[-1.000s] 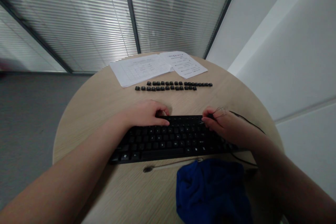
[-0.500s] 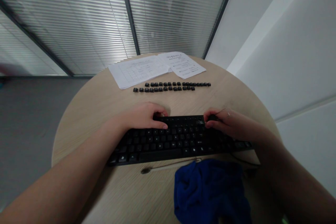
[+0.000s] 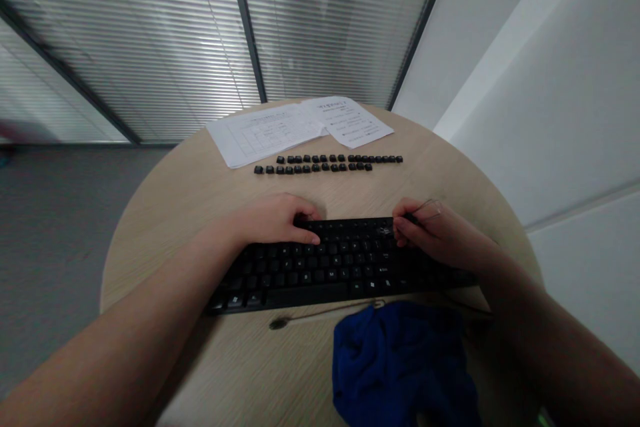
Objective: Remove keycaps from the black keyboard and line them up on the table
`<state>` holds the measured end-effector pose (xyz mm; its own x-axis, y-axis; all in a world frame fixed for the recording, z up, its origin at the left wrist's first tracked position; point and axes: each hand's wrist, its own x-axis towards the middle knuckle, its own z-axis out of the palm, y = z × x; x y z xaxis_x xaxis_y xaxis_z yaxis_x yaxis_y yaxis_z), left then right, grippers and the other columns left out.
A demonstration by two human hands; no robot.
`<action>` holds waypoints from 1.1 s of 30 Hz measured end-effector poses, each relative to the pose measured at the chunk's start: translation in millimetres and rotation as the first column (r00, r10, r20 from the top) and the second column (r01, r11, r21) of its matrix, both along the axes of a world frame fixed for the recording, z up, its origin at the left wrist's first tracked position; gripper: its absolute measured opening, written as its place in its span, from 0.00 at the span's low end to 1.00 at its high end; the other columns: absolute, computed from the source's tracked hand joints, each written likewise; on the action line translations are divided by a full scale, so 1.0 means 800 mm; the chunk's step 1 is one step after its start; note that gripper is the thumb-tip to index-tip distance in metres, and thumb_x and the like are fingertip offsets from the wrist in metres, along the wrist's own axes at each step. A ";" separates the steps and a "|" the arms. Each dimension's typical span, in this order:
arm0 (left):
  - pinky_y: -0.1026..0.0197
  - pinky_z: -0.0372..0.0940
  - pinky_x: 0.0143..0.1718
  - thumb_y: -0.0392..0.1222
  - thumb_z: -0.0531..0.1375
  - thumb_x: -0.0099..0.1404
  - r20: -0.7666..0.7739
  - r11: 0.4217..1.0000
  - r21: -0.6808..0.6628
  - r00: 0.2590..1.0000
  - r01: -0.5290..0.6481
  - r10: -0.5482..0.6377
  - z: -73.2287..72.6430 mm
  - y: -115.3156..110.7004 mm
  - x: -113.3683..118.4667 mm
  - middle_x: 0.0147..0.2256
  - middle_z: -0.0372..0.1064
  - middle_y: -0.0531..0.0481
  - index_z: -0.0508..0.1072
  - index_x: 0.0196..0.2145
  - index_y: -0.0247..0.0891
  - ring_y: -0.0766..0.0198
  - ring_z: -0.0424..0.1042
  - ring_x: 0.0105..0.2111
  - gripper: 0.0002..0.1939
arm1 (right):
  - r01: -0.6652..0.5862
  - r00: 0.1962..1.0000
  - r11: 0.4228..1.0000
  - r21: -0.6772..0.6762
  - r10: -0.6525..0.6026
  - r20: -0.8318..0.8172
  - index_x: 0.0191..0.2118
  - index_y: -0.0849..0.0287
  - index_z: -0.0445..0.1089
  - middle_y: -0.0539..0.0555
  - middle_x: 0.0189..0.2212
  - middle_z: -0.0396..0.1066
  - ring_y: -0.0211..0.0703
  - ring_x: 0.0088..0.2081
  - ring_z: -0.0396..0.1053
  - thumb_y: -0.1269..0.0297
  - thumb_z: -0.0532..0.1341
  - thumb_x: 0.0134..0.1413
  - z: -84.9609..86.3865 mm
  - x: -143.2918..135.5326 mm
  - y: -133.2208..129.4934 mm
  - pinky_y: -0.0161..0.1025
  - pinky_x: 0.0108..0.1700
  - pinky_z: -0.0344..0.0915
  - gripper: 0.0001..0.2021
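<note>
A black keyboard (image 3: 320, 260) lies on the round wooden table before me. My left hand (image 3: 280, 219) grips its back edge, thumb on top over the keys and fingers curled behind. Above the right part of the keyboard, my right hand (image 3: 425, 230) pinches a wire keycap puller (image 3: 431, 208) by its dark handle, and the thin wire loops point back over the hand. Whether the right fingertips touch the keys I cannot tell. Beyond the keyboard, two rows of loose black keycaps (image 3: 315, 168) stand on the table.
White printed papers (image 3: 270, 133) lie at the table's (image 3: 165, 207) far side. In front of the keyboard are a thin brush-like tool (image 3: 320, 315) with a dark round end and a crumpled blue cloth (image 3: 395, 360). Window blinds and a white wall stand behind.
My right hand has shifted slightly right and turned, so the puller's wire loops now show more clearly. The left hand and keyboard stay where they were.
</note>
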<state>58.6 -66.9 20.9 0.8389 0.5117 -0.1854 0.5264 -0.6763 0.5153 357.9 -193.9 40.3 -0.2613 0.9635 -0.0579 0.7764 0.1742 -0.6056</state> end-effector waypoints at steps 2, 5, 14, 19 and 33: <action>0.59 0.59 0.35 0.58 0.64 0.60 0.007 1.000 0.015 1.000 -0.003 0.003 -0.001 0.000 0.001 0.35 0.75 0.50 0.80 0.43 0.43 0.59 0.71 0.35 0.19 | 0.014 0.999 1.000 0.020 -0.014 0.035 0.34 0.56 0.67 0.49 0.24 0.74 0.40 0.27 0.71 0.58 0.53 0.67 0.001 -0.005 -0.001 0.37 0.32 0.62 0.12; 0.60 0.58 0.34 0.57 0.65 0.59 0.015 1.000 0.010 1.000 -0.020 0.020 -0.001 -0.001 0.002 0.34 0.75 0.50 0.80 0.41 0.43 0.59 0.70 0.34 0.18 | 0.021 0.996 0.997 0.074 -0.028 0.090 0.33 0.56 0.67 0.50 0.24 0.74 0.41 0.26 0.71 0.59 0.53 0.66 0.000 -0.013 -0.002 0.37 0.32 0.62 0.12; 0.59 0.59 0.35 0.55 0.65 0.59 -0.010 1.000 0.018 1.000 -0.017 0.017 0.004 -0.006 0.005 0.35 0.75 0.49 0.79 0.40 0.43 0.58 0.71 0.34 0.16 | 0.502 0.814 0.858 0.105 -0.429 -0.392 0.30 0.53 0.61 0.51 0.22 0.73 0.44 0.26 0.75 0.51 0.50 0.69 0.024 -0.009 -0.015 0.40 0.31 0.70 0.17; 0.58 0.61 0.38 0.54 0.64 0.61 -0.003 1.000 -0.011 1.000 -0.012 0.012 0.003 -0.005 0.000 0.38 0.77 0.49 0.79 0.42 0.42 0.57 0.73 0.37 0.16 | 0.378 0.868 0.919 0.117 -0.307 -0.391 0.30 0.54 0.64 0.52 0.24 0.74 0.43 0.28 0.75 0.48 0.52 0.68 0.017 -0.009 -0.018 0.39 0.34 0.72 0.19; 0.60 0.68 0.35 0.48 0.66 0.63 0.383 0.933 -0.358 0.915 0.017 0.130 0.040 -0.067 0.022 0.39 0.74 0.49 0.73 0.58 0.42 0.60 0.73 0.37 0.26 | -0.246 0.855 0.837 0.488 0.425 -0.298 0.46 0.52 0.69 0.55 0.38 0.75 0.43 0.38 0.74 0.69 0.55 0.67 0.002 -0.039 -0.030 0.41 0.39 0.70 0.08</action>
